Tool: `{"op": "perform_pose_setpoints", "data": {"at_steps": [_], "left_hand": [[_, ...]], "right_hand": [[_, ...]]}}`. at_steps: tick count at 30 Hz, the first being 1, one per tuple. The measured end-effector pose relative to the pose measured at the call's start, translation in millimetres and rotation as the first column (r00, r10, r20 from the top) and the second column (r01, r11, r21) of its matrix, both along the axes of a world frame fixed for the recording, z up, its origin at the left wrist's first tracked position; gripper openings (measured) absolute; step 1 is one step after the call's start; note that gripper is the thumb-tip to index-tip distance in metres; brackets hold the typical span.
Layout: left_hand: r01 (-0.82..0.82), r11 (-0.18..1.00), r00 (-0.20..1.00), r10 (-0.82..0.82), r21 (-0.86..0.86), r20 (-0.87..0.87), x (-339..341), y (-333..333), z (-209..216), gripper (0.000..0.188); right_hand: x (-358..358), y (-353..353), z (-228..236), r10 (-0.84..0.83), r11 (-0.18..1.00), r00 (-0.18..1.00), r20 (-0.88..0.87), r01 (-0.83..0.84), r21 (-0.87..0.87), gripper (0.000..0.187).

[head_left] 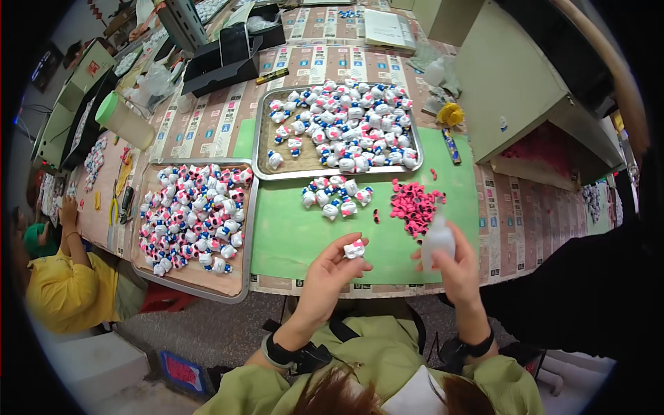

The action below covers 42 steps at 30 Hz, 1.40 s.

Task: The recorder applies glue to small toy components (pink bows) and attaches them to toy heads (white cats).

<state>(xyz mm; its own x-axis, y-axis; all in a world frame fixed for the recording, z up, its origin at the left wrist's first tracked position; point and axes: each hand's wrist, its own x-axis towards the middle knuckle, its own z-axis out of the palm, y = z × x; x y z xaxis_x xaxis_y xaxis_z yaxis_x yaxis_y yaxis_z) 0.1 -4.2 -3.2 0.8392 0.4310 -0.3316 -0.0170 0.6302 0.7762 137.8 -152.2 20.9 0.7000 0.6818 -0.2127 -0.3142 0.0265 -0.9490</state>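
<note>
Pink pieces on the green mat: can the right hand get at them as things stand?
Probably not directly: the right hand is close to the pink pieces, but it already holds a white bottle.

Your worktop repeats printed blue squares with single letters, among pink marks. Far from you, the booklet carries cover print too fine to read. The cabinet at right bears a small label; far left, a box shows a red sign.
</note>
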Motion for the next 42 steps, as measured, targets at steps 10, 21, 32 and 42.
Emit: {"op": "perform_pose_setpoints", "data": {"at_steps": [10,21,32,42], "left_hand": [[-0.010,1.000,1.000,0.011,-0.022,0.026,-11,-3,-4,0.039],[0.006,0.999,0.999,-0.004,-0.045,0.036,-13,-5,-1,0.039],[0.009,1.000,0.999,-0.009,-0.010,0.047,-13,-10,2,0.037],[0.012,0.997,0.998,-0.007,-0.077,0.059,-13,-7,5,0.038]], "right_hand": [[-41,8,-9,-0.180,0.980,0.863,0.473,0.114,0.165,0.041],[-45,-1,-4,-0.174,0.985,0.760,0.626,0.139,0.106,0.044],[-44,-2,-1,-0.121,0.993,0.753,0.647,0.092,0.079,0.044],[-42,-5,1,-0.187,0.982,0.781,0.596,0.140,0.126,0.042]]}}
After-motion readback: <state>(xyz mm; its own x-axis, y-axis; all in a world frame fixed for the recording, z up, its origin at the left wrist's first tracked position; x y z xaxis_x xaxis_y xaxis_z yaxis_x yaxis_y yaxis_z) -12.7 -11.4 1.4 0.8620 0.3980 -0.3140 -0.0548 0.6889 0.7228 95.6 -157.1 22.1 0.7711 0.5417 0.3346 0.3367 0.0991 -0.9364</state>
